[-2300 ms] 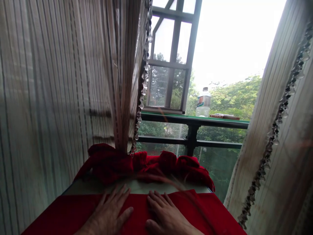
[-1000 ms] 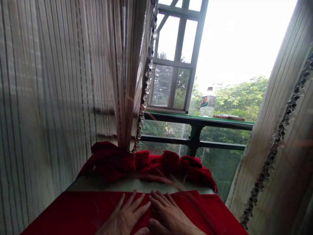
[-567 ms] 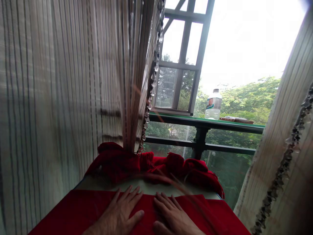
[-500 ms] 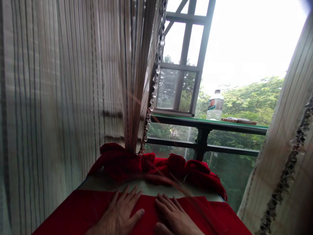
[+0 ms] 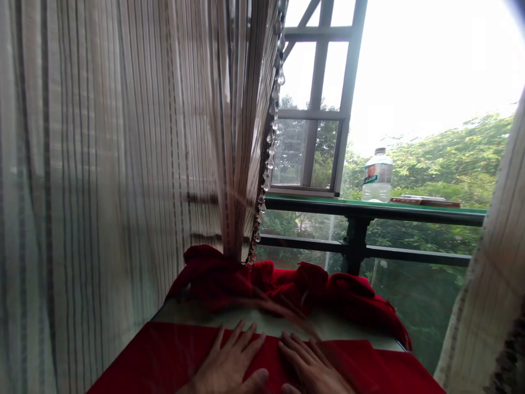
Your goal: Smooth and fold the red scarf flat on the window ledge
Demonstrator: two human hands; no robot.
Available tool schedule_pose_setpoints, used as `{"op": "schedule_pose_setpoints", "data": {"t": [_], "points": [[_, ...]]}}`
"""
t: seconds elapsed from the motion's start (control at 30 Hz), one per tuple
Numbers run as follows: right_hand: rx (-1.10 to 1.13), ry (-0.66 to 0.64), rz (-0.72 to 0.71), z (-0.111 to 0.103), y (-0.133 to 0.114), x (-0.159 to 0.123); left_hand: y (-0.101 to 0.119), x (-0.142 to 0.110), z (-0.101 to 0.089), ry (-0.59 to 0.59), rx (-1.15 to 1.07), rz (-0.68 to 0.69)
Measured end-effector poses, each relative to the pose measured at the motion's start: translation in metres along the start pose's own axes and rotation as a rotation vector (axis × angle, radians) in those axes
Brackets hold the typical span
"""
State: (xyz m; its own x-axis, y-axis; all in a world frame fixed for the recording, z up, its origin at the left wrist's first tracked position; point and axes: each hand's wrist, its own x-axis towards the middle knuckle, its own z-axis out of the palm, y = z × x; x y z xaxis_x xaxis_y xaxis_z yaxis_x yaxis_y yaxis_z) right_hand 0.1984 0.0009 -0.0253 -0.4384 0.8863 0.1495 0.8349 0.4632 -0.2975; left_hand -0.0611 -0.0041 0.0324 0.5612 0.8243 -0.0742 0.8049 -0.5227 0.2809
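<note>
My left hand (image 5: 229, 364) lies flat, fingers spread, on a smooth red cloth (image 5: 156, 361) that covers a table near the bottom of the view. Beside it my right hand (image 5: 314, 366) also rests flat with fingers stretched out on the same cloth. Both hands hold nothing. Beyond the fingertips a pale strip of tabletop (image 5: 353, 331) shows. Past that strip, more red cloth (image 5: 287, 284) is bunched in a rumpled heap along the far edge.
A striped sheer curtain (image 5: 123, 153) with a beaded edge (image 5: 268, 148) hangs at left onto the heap. Another curtain (image 5: 488, 295) hangs at right. Behind stands a dark railing (image 5: 369, 210) with a plastic bottle (image 5: 377, 175) and a flat reddish object (image 5: 424, 202), plus an open window frame (image 5: 324, 109).
The view has swung left, so the table, railing and bottle sit further right. My hands came close together, then parted a little; they stay flat on the red cloth.
</note>
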Motion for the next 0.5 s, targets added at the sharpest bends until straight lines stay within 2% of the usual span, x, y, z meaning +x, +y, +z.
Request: {"op": "schedule_pose_setpoints", "data": {"t": [0.07, 0.1, 0.2, 0.37, 0.5], "points": [[0.062, -0.122, 0.027, -0.007, -0.006, 0.0, 0.007, -0.006, -0.008, 0.045, 0.003, -0.075], [0.075, -0.142, 0.034, -0.009, -0.007, 0.0, 0.009, -0.007, -0.008, 0.068, 0.013, -0.094], [0.052, -0.077, 0.004, -0.004, -0.003, 0.006, 0.009, 0.0, 0.006, 0.086, 0.068, -0.062], [0.067, 0.013, -0.149, 0.018, 0.009, 0.012, -0.012, 0.024, 0.043, 0.071, 0.062, 0.101], [0.048, 0.062, -0.119, 0.007, 0.009, -0.008, -0.022, 0.023, 0.049, 0.129, 0.073, 0.163]]}}
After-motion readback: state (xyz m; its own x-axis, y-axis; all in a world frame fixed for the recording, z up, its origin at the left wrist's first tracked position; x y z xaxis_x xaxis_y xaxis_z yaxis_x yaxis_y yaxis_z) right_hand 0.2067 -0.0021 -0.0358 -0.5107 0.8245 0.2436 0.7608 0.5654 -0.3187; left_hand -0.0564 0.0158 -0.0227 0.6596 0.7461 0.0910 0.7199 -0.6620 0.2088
